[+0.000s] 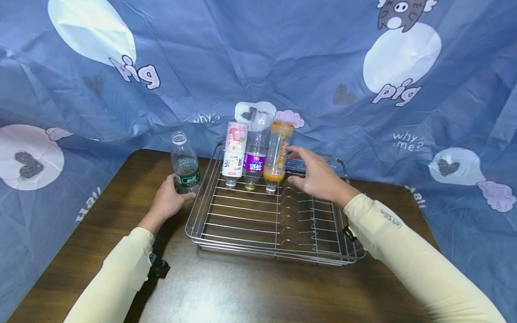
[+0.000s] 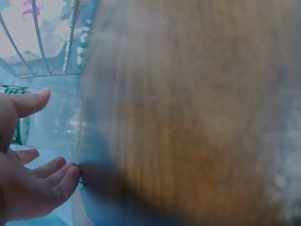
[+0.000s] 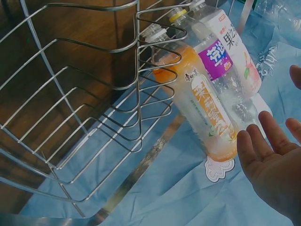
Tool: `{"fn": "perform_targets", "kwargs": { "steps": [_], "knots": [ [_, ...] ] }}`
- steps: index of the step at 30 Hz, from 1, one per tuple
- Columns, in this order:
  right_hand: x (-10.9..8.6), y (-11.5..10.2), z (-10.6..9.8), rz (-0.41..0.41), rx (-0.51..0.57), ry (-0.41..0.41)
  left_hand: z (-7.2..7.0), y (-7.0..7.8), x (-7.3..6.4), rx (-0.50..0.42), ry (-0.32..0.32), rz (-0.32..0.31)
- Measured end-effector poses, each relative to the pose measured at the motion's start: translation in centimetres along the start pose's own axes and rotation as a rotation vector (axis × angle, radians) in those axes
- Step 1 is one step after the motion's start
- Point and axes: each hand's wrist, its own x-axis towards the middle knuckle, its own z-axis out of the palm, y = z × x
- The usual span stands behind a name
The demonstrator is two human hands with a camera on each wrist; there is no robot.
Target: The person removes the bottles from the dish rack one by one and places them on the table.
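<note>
On the table left of the rack stands a clear bottle (image 1: 188, 168) with a green label, upright and without a visible cap. My left hand (image 1: 167, 199) is beside its lower part, thumb and fingers spread apart; the left wrist view shows a gap between the fingers and the bottle. Three bottles stand neck-down in the wire rack (image 1: 275, 254): a white and pink one (image 1: 233, 157), a clear one with a purple label (image 1: 254, 162), and an orange-labelled one (image 1: 278, 152). Just right of the orange-labelled bottle, my right hand (image 1: 317, 175) has loosely curved fingers, holding nothing.
The metal rack has wavy wire dividers (image 1: 286, 208) on its right half. It sits on a brown wooden table (image 1: 250, 287). Behind the table hangs a blue printed cloth (image 1: 226, 58). A small black device (image 1: 160, 268) is strapped to the left wrist.
</note>
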Motion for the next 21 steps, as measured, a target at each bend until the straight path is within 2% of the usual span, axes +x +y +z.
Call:
{"fn": "perform_targets", "kwargs": {
  "steps": [4, 11, 15, 21],
  "knots": [
    [-0.1, 0.0, 0.0, 0.008, 0.002, 0.002, -0.5, 0.2, -0.5, 0.002, -0.023, -0.01],
    [-0.4, 0.3, 0.4, -0.003, -0.019, -0.019, -1.7, 1.0, -1.7, 0.027, -0.026, -0.095],
    [-0.7, 0.6, 0.6, 0.004, -0.015, -0.022, -2.5, 1.9, -2.4, 0.036, 0.027, -0.074],
    [-1.3, 1.2, 0.6, 0.027, 0.035, -0.004, -3.5, 4.0, -3.3, 0.082, 0.18, 0.038]
  ]
}}
